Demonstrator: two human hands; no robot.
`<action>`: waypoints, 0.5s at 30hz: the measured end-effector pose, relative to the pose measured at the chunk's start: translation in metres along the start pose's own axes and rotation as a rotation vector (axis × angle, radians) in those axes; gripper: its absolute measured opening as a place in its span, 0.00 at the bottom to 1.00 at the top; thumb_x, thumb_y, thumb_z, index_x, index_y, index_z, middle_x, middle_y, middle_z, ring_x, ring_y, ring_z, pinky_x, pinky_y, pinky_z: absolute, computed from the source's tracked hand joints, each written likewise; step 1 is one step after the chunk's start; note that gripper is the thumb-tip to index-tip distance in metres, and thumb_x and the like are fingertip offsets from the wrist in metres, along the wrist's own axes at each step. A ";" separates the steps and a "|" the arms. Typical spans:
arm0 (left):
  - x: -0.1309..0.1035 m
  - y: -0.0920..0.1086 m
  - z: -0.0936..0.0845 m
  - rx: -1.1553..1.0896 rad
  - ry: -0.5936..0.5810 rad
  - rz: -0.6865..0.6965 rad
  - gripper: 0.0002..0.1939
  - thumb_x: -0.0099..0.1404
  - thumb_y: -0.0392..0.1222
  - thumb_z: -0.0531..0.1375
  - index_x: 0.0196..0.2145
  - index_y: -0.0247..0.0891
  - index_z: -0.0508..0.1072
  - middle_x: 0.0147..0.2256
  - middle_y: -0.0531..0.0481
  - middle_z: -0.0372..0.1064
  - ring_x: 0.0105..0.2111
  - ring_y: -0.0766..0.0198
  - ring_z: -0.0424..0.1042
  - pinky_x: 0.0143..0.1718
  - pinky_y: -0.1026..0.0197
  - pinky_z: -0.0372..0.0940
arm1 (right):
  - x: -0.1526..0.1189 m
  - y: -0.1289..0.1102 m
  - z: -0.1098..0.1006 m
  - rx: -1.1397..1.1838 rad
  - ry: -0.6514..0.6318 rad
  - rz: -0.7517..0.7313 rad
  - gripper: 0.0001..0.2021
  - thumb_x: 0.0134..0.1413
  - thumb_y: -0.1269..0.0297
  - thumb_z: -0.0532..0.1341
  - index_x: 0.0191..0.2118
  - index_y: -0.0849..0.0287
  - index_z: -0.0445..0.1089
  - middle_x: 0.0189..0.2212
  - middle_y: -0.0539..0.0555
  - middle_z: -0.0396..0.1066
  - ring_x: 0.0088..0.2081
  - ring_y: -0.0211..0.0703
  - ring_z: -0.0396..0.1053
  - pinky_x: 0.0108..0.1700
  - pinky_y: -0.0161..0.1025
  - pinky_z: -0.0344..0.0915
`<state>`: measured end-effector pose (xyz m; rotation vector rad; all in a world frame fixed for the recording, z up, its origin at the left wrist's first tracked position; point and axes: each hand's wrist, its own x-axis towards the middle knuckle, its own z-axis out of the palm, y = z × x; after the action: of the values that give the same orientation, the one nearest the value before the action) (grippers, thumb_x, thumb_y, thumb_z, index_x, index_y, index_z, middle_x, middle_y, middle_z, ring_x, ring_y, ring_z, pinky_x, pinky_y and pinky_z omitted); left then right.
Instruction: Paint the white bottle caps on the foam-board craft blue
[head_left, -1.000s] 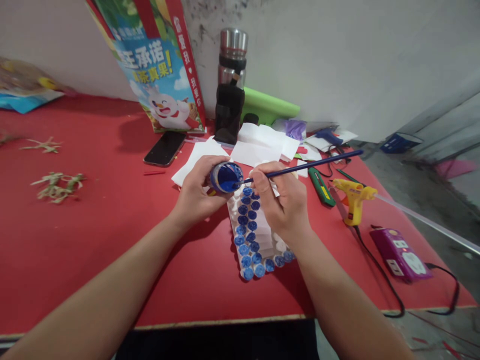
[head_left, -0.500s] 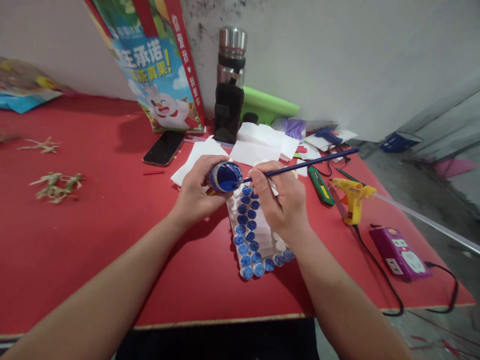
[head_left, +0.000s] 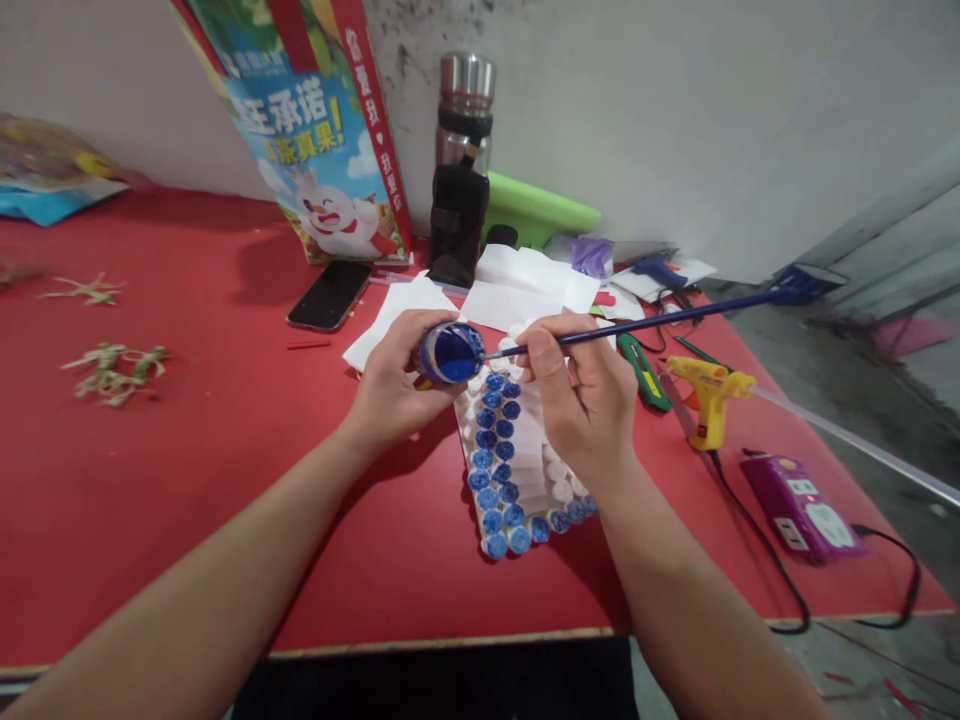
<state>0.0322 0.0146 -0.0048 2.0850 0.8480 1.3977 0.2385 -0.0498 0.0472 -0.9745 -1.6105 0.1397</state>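
My left hand is wrapped round a small jar of blue paint, its mouth tilted toward me. In my right hand a long, thin paintbrush is pinched, its tip at the jar's right rim. Beneath both hands lies a board edged with small round discs. The discs along its left and near edges are painted blue; others are white. Pale strips like steps run down the board's middle. My right hand hides part of the board's right side.
White paper, a phone and a steel bottle are behind the board. To the right are a green utility knife, a yellow glue gun and a purple power socket with cords. Straw-like pieces lie left, near a printed bag.
My right hand has moved slightly right, drawing the brush tip from inside the jar to its rim. The left hand and jar stay nearly in place.
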 end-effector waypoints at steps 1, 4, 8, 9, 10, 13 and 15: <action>0.000 -0.001 0.000 -0.002 0.005 -0.009 0.28 0.62 0.39 0.75 0.59 0.43 0.76 0.59 0.41 0.77 0.58 0.45 0.79 0.64 0.43 0.75 | 0.000 0.000 -0.001 -0.005 0.019 0.008 0.09 0.79 0.61 0.60 0.43 0.54 0.73 0.36 0.48 0.77 0.32 0.36 0.75 0.39 0.39 0.74; 0.000 -0.007 0.000 -0.010 0.037 -0.042 0.30 0.60 0.38 0.75 0.59 0.44 0.76 0.58 0.42 0.77 0.57 0.46 0.80 0.61 0.44 0.77 | -0.002 0.002 -0.005 -0.057 0.075 0.032 0.09 0.80 0.60 0.59 0.43 0.52 0.73 0.34 0.47 0.76 0.30 0.36 0.74 0.38 0.40 0.73; 0.000 -0.016 -0.001 -0.011 0.100 -0.066 0.33 0.56 0.36 0.76 0.59 0.46 0.76 0.57 0.45 0.79 0.56 0.46 0.80 0.59 0.44 0.77 | -0.001 0.005 -0.009 -0.116 0.080 0.016 0.10 0.80 0.62 0.57 0.42 0.53 0.73 0.33 0.47 0.77 0.31 0.36 0.75 0.39 0.40 0.73; 0.000 -0.017 -0.001 -0.012 0.109 -0.069 0.33 0.56 0.36 0.76 0.59 0.47 0.76 0.57 0.45 0.79 0.55 0.46 0.80 0.59 0.43 0.77 | 0.000 0.005 -0.009 -0.129 0.067 0.001 0.10 0.80 0.62 0.57 0.42 0.53 0.72 0.33 0.47 0.77 0.31 0.36 0.75 0.38 0.40 0.72; 0.000 -0.018 -0.001 -0.014 0.114 -0.071 0.33 0.56 0.36 0.76 0.59 0.47 0.77 0.56 0.46 0.79 0.55 0.47 0.81 0.59 0.44 0.77 | 0.001 0.005 -0.009 -0.142 0.051 -0.015 0.11 0.80 0.63 0.57 0.41 0.53 0.71 0.33 0.47 0.77 0.30 0.36 0.74 0.37 0.39 0.71; 0.000 -0.018 0.000 -0.018 0.119 -0.070 0.33 0.55 0.36 0.76 0.58 0.46 0.77 0.56 0.46 0.80 0.54 0.47 0.81 0.58 0.45 0.78 | 0.002 0.005 -0.008 -0.174 0.009 -0.062 0.11 0.79 0.64 0.56 0.40 0.53 0.70 0.32 0.48 0.76 0.30 0.36 0.73 0.35 0.38 0.70; 0.000 -0.017 0.000 -0.018 0.112 -0.068 0.33 0.56 0.36 0.76 0.58 0.46 0.77 0.56 0.45 0.79 0.55 0.47 0.81 0.58 0.45 0.78 | 0.003 0.005 -0.008 -0.183 -0.003 -0.080 0.10 0.79 0.65 0.56 0.40 0.53 0.69 0.32 0.48 0.75 0.31 0.37 0.73 0.36 0.38 0.70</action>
<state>0.0287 0.0260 -0.0166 1.9608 0.9383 1.4918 0.2478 -0.0480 0.0487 -1.0478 -1.6837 -0.0627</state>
